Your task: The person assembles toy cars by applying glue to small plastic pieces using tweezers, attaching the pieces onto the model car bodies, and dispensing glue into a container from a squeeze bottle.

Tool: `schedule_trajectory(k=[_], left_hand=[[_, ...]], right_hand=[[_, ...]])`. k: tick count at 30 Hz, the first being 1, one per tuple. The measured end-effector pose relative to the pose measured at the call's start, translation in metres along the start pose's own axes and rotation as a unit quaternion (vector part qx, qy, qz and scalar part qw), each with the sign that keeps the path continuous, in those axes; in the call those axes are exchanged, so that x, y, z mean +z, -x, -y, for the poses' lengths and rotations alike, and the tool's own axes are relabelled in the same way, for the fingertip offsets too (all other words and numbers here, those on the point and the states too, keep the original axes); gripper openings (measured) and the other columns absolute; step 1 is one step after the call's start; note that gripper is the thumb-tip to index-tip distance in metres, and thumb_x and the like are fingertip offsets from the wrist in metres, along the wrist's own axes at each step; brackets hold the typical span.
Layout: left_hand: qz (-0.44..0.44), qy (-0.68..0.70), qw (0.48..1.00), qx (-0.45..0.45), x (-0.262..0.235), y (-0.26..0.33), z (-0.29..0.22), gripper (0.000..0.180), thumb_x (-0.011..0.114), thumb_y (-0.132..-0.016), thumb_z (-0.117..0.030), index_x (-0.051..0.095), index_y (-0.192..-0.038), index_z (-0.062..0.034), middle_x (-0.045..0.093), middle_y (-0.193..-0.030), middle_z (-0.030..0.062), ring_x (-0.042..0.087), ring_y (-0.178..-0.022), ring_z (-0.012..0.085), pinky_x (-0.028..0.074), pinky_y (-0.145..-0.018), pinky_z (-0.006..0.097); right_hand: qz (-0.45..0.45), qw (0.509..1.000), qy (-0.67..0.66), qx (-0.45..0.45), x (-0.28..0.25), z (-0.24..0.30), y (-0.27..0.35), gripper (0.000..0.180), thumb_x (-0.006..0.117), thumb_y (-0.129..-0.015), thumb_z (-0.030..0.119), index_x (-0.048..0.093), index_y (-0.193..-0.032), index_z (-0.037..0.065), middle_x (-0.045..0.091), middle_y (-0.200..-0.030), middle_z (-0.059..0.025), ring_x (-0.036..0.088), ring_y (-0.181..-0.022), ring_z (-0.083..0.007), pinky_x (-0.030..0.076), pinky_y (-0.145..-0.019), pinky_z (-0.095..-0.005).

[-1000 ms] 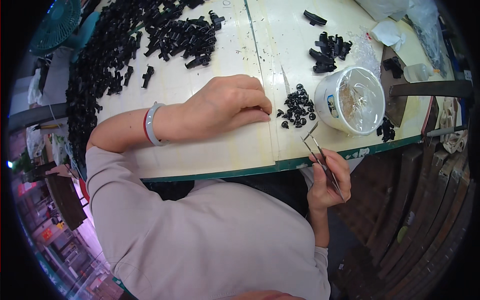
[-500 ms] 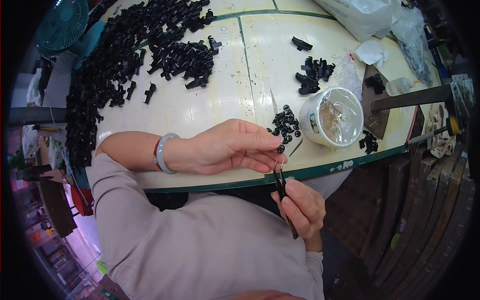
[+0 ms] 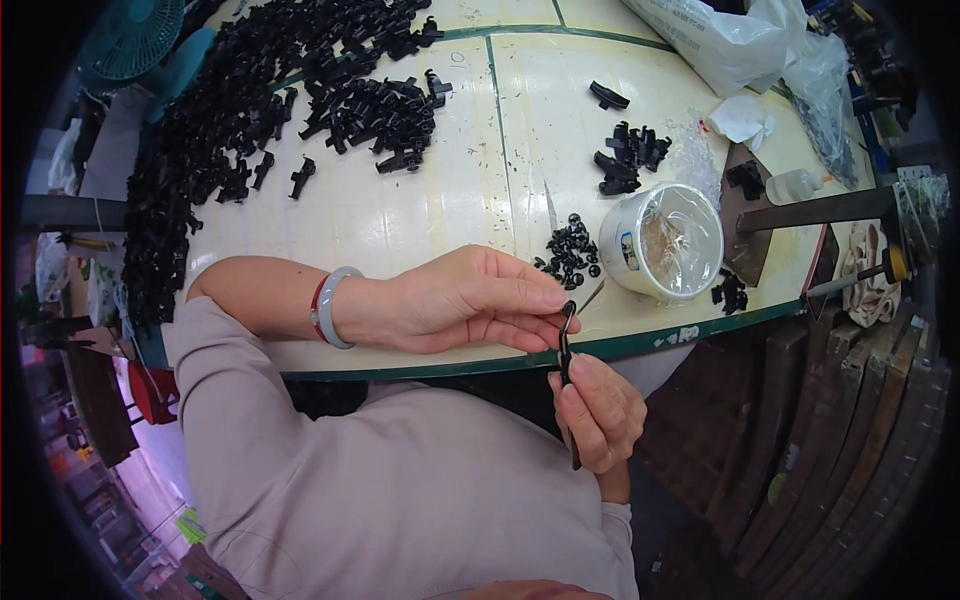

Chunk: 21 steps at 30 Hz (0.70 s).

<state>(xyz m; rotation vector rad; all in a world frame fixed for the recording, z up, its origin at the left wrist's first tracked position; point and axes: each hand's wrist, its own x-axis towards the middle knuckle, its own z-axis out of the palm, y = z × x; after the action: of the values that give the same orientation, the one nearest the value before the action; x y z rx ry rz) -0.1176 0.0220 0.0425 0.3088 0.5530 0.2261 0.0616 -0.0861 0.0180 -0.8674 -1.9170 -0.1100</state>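
Above the table's front edge, my left hand [image 3: 480,300] is closed in a pinch, a small black ring-shaped part [image 3: 570,308] at its fingertips. A pair of dark tweezers [image 3: 564,345] is gripped in my right hand [image 3: 602,410], pointing up toward the left fingertips. The tweezer tips meet the small black part; exactly how they touch it is too small to tell. Just beyond my left fingers lies a little heap of similar round black parts [image 3: 570,250]. A thin pointed metal piece [image 3: 592,299] lies beside the heap.
A white tub [image 3: 622,240] lined with clear plastic stands right of the heap. Black molded parts [image 3: 370,115] cover the table's far left, with a smaller group [image 3: 630,155] behind the tub. A metal arm [image 3: 815,210] juts in from the right. A fan [image 3: 130,40] stands far left.
My right hand has moved slightly up, bringing the tweezers to the small black part. The tweezer prongs, apart before, now look close together. My left hand has barely moved.
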Motion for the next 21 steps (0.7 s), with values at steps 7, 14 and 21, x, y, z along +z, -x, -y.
schedule_trajectory(k=[7, 14, 21], left_hand=[[0.007, -0.010, 1.000, -0.001, 0.001, 0.001, 0.000, 0.019, 0.055, -0.089, -0.012, 0.060, -0.099, 0.0033, 0.064, -0.095, 0.0146, 0.065, -0.082, 0.0168, 0.054, -0.075, 0.023], [-0.008, 0.002, 1.000, -0.011, 0.004, 0.000, -0.001, 0.024, 0.052, -0.091, -0.016, 0.059, -0.100, 0.0041, 0.064, -0.095, 0.0160, 0.065, -0.083, 0.0197, 0.054, -0.075, 0.026], [0.011, 0.005, 0.998, -0.062, 0.005, 0.001, -0.009, 0.027, 0.048, -0.092, -0.016, 0.058, -0.103, 0.0058, 0.064, -0.097, 0.0178, 0.065, -0.084, 0.0215, 0.054, -0.073, 0.027]], right_hand=[[-0.036, 0.998, -0.031, 0.032, 0.003, -0.003, 0.005, 0.028, 0.074, -0.066, -0.004, 0.057, -0.089, -0.002, 0.062, -0.092, -0.0155, 0.065, -0.079, -0.0252, 0.059, -0.067, -0.0334], [-0.051, 0.990, -0.079, 0.104, -0.001, -0.003, 0.009, 0.030, 0.073, -0.068, -0.005, 0.054, -0.091, 0.001, 0.062, -0.092, -0.0139, 0.065, -0.076, -0.0261, 0.058, -0.062, -0.0316], [-0.089, 0.986, -0.001, 0.137, -0.019, -0.011, 0.010, 0.029, 0.072, -0.069, -0.005, 0.053, -0.090, 0.003, 0.063, -0.089, -0.0143, 0.064, -0.065, -0.0230, 0.053, -0.053, -0.0284]])
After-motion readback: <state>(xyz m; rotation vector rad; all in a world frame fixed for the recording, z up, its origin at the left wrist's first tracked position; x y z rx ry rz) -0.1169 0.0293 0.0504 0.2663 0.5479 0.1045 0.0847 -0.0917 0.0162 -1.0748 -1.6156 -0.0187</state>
